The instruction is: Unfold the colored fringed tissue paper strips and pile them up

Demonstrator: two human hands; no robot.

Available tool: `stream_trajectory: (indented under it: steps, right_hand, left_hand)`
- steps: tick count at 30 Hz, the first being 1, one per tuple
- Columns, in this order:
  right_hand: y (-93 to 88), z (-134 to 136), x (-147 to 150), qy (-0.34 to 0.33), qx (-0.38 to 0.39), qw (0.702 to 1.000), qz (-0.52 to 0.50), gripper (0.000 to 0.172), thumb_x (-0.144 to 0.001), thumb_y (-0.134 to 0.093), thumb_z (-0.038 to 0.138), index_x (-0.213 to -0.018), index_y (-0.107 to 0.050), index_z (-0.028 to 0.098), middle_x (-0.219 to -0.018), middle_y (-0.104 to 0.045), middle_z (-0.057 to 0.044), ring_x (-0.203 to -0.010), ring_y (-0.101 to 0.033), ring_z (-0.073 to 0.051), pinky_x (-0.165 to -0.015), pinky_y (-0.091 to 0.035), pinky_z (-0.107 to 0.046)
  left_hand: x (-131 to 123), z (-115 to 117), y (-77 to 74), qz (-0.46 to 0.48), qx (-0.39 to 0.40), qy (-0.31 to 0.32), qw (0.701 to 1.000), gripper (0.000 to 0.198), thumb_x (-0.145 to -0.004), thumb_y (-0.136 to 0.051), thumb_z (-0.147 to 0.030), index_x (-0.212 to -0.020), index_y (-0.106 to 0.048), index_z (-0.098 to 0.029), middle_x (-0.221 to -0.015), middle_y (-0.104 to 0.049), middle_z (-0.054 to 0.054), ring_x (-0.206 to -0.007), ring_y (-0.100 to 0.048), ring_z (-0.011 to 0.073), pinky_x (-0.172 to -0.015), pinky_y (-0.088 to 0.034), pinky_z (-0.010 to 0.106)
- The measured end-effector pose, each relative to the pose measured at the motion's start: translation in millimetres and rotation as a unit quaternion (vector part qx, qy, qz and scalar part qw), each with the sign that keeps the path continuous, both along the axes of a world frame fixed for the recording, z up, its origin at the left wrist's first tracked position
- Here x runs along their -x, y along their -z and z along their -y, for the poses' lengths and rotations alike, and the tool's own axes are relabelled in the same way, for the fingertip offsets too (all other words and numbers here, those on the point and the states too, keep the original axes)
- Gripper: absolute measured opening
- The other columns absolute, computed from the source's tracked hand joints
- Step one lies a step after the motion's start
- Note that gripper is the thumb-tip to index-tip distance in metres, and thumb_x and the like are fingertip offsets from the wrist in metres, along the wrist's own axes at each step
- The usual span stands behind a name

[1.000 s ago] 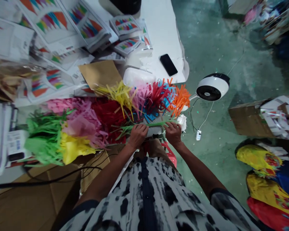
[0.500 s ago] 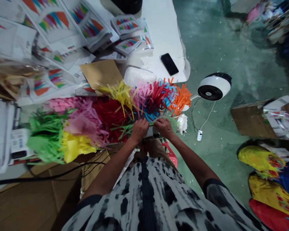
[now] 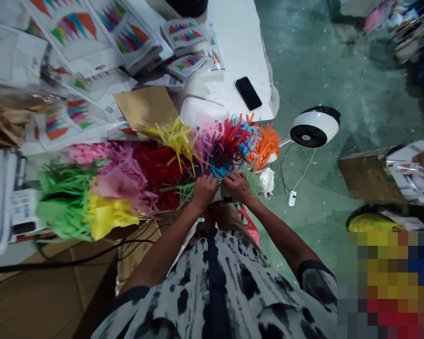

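Both my hands are close together at the near edge of the table, fingers bent and pinched on a green tissue paper tassel. Its fringed strips [image 3: 183, 192] stick out to the left of my left hand [image 3: 204, 189], and paler green strips show past my right hand [image 3: 237, 186]. The middle of the tassel is mostly hidden by my fingers. Just beyond lie finished-looking fringe bunches in a row: yellow [image 3: 176, 139], pink [image 3: 205, 143], red [image 3: 233, 136], blue [image 3: 250, 139] and orange [image 3: 266, 146].
To the left lie piles of green [image 3: 65, 202], yellow [image 3: 109, 216], pink [image 3: 120, 183] and dark red tissue [image 3: 159, 167]. Printed packets [image 3: 74, 33] and a phone [image 3: 248, 93] rest farther back. A white fan [image 3: 314, 127] stands to the right. The lower right corner is pixelated.
My right hand has shifted slightly left, closer to my left hand, both still pinching the green tassel. The view has moved a little; the tissue piles look unchanged.
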State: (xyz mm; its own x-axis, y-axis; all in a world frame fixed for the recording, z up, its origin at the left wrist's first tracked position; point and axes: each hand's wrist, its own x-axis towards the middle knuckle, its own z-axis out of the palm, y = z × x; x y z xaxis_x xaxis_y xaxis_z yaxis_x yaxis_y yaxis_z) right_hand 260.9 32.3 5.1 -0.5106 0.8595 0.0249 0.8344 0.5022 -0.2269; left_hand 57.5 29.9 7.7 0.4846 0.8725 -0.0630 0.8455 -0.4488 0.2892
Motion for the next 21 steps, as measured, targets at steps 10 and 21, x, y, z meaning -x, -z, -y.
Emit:
stream_trajectory:
  steps: [10,21]
  right_hand:
    - [4.3,-1.0,5.2,0.009,0.012,1.0,-0.001,0.026,-0.108,-0.049,0.028,-0.099,-0.072,0.02,-0.1,-0.073,-0.01,-0.099,-0.055,-0.024,-0.089,-0.027,-0.038]
    - [0.2,-4.4,6.9,0.007,0.012,1.0,-0.001,0.024,-0.108,-0.051,0.03,-0.101,-0.073,0.022,-0.101,-0.073,-0.008,-0.101,-0.055,-0.024,-0.093,-0.026,-0.039]
  left_hand:
    - [-0.5,-0.3,-4.0,-0.011,0.009,0.008,1.0,0.027,-0.105,-0.05,-0.038,-0.115,-0.067,-0.019,-0.112,-0.069,0.015,-0.106,-0.058,0.0316,-0.087,-0.037,0.043]
    - [0.6,-1.2,1.7,-0.025,-0.003,0.019,1.0,0.027,-0.107,-0.041,-0.024,-0.109,-0.068,-0.019,-0.105,-0.07,0.013,-0.103,-0.058,0.0301,-0.087,-0.037,0.042]
